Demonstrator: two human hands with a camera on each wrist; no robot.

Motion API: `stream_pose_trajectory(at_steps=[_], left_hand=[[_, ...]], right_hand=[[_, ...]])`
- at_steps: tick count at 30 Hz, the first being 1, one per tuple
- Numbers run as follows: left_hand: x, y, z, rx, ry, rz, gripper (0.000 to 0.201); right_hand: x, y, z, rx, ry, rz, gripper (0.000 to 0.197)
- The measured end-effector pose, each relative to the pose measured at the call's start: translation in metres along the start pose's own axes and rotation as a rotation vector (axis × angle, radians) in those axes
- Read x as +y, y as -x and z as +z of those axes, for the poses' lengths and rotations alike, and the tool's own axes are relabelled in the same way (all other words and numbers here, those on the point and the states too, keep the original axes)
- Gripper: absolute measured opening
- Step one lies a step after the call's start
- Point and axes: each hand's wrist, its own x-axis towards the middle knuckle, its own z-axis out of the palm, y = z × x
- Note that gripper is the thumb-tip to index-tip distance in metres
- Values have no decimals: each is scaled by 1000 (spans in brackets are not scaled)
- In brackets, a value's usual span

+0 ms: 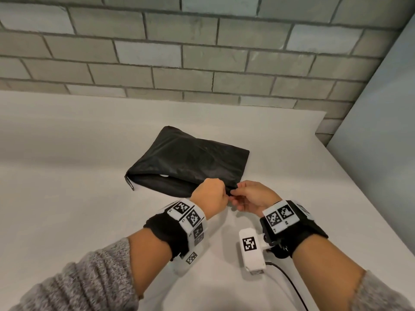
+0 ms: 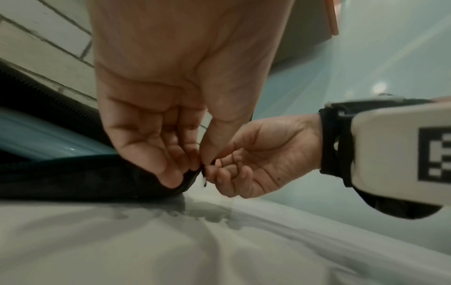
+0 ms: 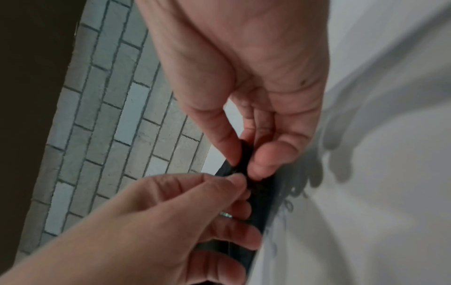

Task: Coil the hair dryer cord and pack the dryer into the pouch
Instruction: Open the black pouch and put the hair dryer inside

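Observation:
A black pouch [image 1: 190, 162] lies flat on the white table [image 1: 67, 153], bulging, with its zipped mouth gaping along the near edge. Inside the mouth shows a glossy blue-grey body [image 2: 46, 135], apparently the hair dryer; no cord is visible. Both hands meet at the pouch's near right corner. My left hand [image 1: 213, 194] pinches the zipper end of the pouch [image 2: 190, 173] between thumb and curled fingers. My right hand [image 1: 249, 195] pinches the black corner tab [image 3: 246, 154] between thumb and forefinger. The zipper teeth [image 2: 48, 92] are still apart along the mouth.
A grey brick wall [image 1: 202, 63] runs behind the table. A pale panel [image 1: 381, 131] stands at the right, past the table's slanting right edge. A black cable [image 1: 289, 286] trails from the right wrist unit across the near table.

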Motion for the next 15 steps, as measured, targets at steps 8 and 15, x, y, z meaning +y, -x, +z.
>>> stream_pose_trajectory(at_steps=[8,15], left_hand=[[-6,-6,-6,-10,39,-17,17],[-10,-1,-4,28,16,-52,18]], right_hand=[[1,-1,-1,13,-28,-8,17],[1,-4,1,23,-102,-65,15]])
